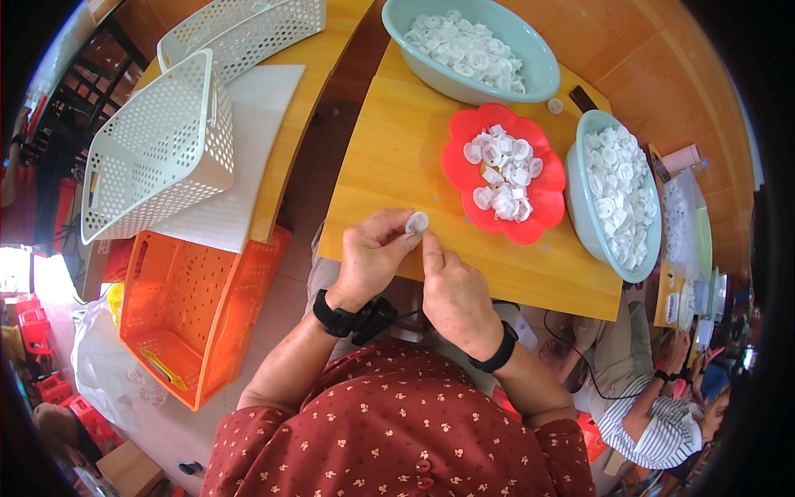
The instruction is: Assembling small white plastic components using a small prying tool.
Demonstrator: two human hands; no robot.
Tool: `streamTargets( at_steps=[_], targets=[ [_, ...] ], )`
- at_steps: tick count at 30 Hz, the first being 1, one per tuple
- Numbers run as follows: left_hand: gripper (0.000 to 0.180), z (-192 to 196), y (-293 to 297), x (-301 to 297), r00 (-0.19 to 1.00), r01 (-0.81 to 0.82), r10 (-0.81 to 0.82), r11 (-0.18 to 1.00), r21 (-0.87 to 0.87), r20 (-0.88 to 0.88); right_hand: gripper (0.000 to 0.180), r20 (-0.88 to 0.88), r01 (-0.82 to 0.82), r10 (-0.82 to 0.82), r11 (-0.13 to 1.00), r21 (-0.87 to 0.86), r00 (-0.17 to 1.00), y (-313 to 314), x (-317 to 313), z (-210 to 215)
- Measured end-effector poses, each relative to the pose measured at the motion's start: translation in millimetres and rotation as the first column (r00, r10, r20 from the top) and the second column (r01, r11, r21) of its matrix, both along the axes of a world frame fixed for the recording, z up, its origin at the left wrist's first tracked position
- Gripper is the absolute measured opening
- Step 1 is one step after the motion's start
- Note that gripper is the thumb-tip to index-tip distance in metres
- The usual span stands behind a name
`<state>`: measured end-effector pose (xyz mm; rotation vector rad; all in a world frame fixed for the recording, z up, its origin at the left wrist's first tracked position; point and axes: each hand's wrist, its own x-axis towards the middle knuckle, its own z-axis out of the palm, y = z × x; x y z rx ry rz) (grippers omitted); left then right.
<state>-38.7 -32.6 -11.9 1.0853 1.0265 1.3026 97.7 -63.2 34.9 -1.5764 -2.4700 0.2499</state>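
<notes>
My left hand (373, 253) pinches a small round white plastic piece (416, 222) between thumb and fingertips, above the near edge of the yellow table. Against the lower edge of that piece rests the index fingertip of my right hand (460, 294). The right hand's other fingers are curled under, so whatever they may hold is hidden. Beyond the hands, a red flower-shaped plate (460, 170) carries a heap of similar white pieces (507, 170). Two pale blue-green basins, one at the back (406, 41) and one to the right (581, 224), are full of them too.
Left of the yellow table (373, 149), a second table bears white perforated baskets (153, 157) on a foam sheet (269, 108). An orange crate (224, 331) stands below them. A dark phone-like object (582, 98) lies at the back. Another person in stripes (642, 422) sits at right.
</notes>
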Motion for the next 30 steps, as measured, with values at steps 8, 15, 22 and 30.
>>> streamTargets(
  at_steps=[8,15,22,30],
  targets=[
    [0.025,-2,3,-5,0.997,0.073,-0.073,0.997,-0.035,-0.016,0.047,-0.08,-0.007,0.011,0.999,0.046,0.997,5,18,8],
    [0.027,-4,3,-6,0.994,0.076,-0.073,0.997,-0.027,0.083,0.041,-0.099,-0.007,0.013,0.998,0.063,0.995,8,21,13],
    [0.027,1,4,-7,0.994,0.107,-0.106,0.994,-0.03,0.03,0.045,-0.048,-0.036,0.04,0.996,0.077,0.998,10,20,13],
    [0.023,3,2,-5,0.994,0.088,-0.087,0.996,0.003,-0.071,0.05,0.287,-0.193,0.14,0.967,0.166,0.948,10,15,26]
  ],
)
